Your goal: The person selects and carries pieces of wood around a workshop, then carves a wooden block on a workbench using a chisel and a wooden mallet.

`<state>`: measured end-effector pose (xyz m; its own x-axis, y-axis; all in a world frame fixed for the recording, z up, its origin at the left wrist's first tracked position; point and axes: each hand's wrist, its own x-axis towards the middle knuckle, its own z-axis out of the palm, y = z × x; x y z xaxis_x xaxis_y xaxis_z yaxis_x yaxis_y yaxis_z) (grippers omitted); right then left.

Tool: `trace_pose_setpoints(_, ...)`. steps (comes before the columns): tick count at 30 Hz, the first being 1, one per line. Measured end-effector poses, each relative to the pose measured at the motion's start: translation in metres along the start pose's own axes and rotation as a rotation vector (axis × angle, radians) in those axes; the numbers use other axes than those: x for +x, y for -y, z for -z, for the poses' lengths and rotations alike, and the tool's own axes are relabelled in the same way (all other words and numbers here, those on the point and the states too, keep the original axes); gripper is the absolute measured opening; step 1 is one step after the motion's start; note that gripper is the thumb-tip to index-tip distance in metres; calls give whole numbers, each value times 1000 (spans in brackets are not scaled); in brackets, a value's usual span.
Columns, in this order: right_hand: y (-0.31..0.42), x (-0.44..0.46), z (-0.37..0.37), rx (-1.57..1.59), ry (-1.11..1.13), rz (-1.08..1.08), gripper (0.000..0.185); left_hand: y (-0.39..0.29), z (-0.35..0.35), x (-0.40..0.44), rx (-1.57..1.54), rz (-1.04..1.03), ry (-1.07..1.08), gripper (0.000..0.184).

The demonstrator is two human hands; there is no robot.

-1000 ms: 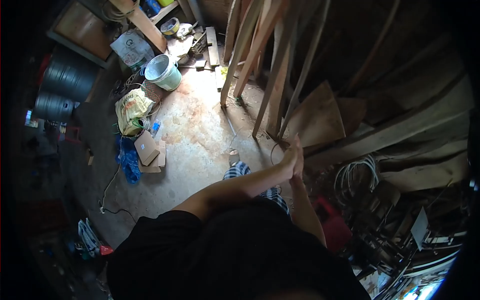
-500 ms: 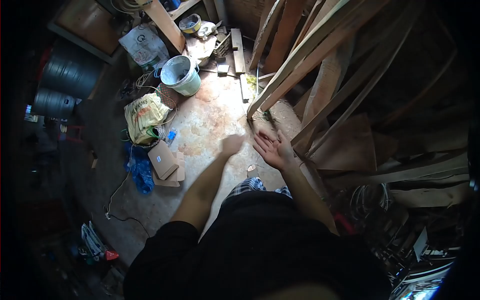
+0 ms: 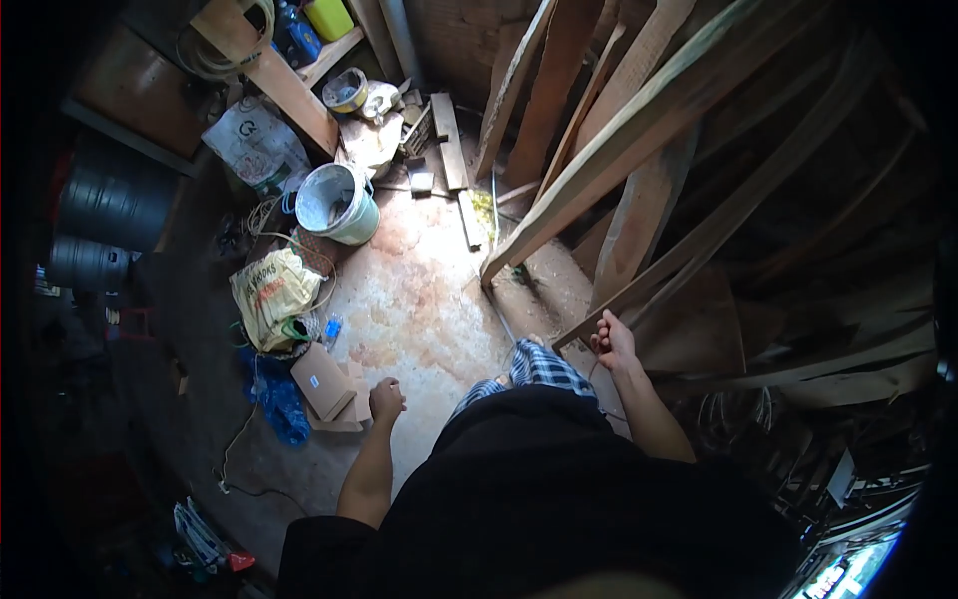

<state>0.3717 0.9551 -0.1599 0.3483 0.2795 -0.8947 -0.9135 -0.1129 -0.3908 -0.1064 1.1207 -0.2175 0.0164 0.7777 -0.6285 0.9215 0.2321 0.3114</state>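
Observation:
My left hand (image 3: 387,399) hangs in the air over the concrete floor, its fingers curled in a loose fist with nothing seen in them. Nearest to it is an opened cardboard box (image 3: 324,384) on the floor. My right hand (image 3: 614,341) is raised on the other side, fingers curled in, and I see nothing held there. Beside that hand runs the lower end of a thin wooden strip (image 3: 639,292); whether they touch I cannot tell. Several long boards (image 3: 639,130) lean behind it.
A whitish bucket (image 3: 339,205) stands ahead on the floor (image 3: 399,299). Left of it lie a stuffed cream bag (image 3: 276,292), a blue plastic bag (image 3: 282,404) and a cord (image 3: 249,409). Short wood pieces (image 3: 449,145) lie farther off. Dark drums (image 3: 115,205) are at the far left.
My hands have moved apart from in front of me, left hand to the left and down, right hand to the right. The right hand's fingers have curled in. The view has shifted.

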Motion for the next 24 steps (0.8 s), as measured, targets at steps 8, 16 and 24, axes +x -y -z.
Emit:
trace_pose_setpoints(8, 32, 50, -112, -1005, 498, 427, 33, -160, 51, 59, -123, -499, 124, 79)
trace_pose_setpoints(16, 28, 10, -262, -1417, 665, 951, 40, -358, 63, 108, 96, -1254, 244, 44)
trace_pose_setpoints(24, 75, -22, -289, -907, -49, 1289, 28, -357, 94, 251, -146, -666, 555, 22)
